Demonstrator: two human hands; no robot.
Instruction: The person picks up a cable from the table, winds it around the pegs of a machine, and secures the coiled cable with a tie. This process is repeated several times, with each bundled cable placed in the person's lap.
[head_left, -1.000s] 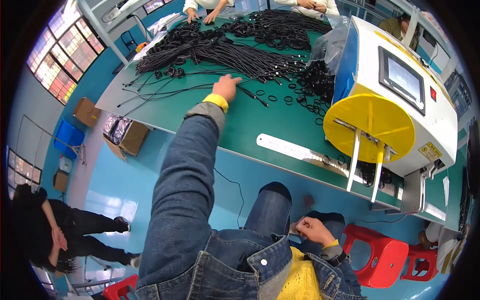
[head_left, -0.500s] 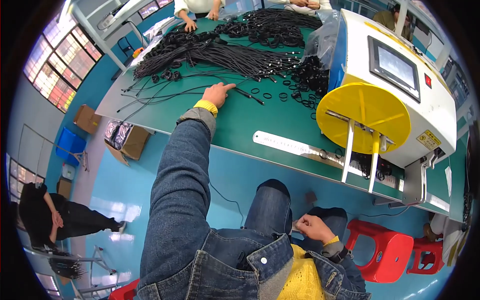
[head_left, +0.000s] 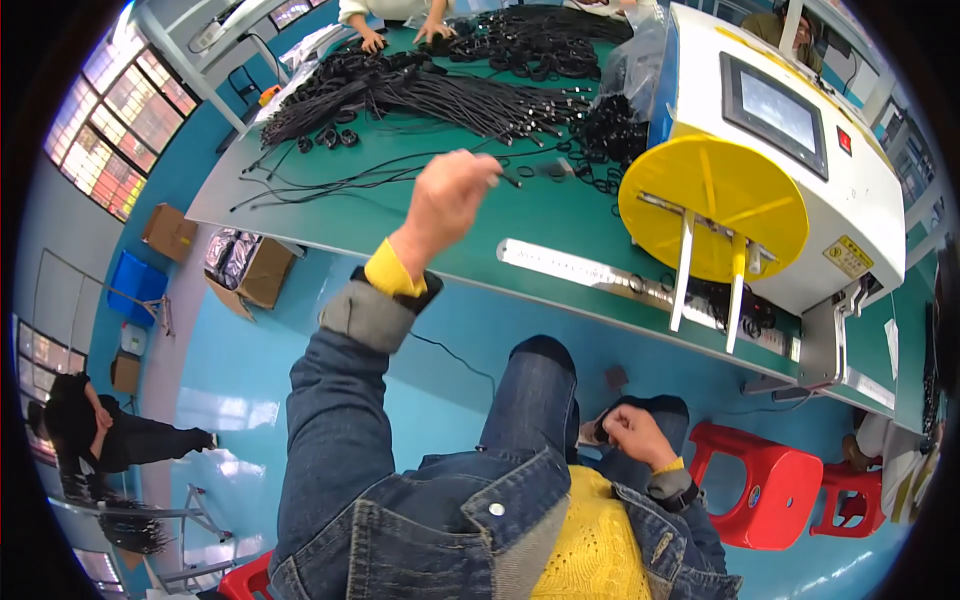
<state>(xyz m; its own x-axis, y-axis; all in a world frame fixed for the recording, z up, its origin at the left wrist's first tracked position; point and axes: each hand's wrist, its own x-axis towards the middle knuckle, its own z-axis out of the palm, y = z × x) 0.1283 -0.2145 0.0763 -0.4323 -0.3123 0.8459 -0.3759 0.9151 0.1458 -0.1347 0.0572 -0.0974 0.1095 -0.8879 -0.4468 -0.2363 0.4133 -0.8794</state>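
My left hand (head_left: 447,203) is raised above the near part of the green table (head_left: 420,235), blurred by motion, with its fingers curled together. Whatever they grip, if anything, cannot be made out. Just past the fingertips a black cable end (head_left: 511,181) shows. Several thin black cables (head_left: 320,186) run leftward from there across the table. Behind them lies a large bundle of black cables (head_left: 430,95) with pale tips. Low by my knee, my right hand (head_left: 640,437) is closed, and its fingertips hide any held thing.
A white machine (head_left: 860,205) with a yellow disc (head_left: 715,200) and two prongs stands at the right. A metal ruler (head_left: 560,262) lies along the front edge. Black rings (head_left: 605,180) are scattered nearby. Red stools (head_left: 765,490) stand lower right. Another person's hands (head_left: 435,28) touch the far cables.
My left hand has come up and toward me from the cable end, its pointing finger now curled. The right hand stays near my knee. The far person's hands have moved over the cables.
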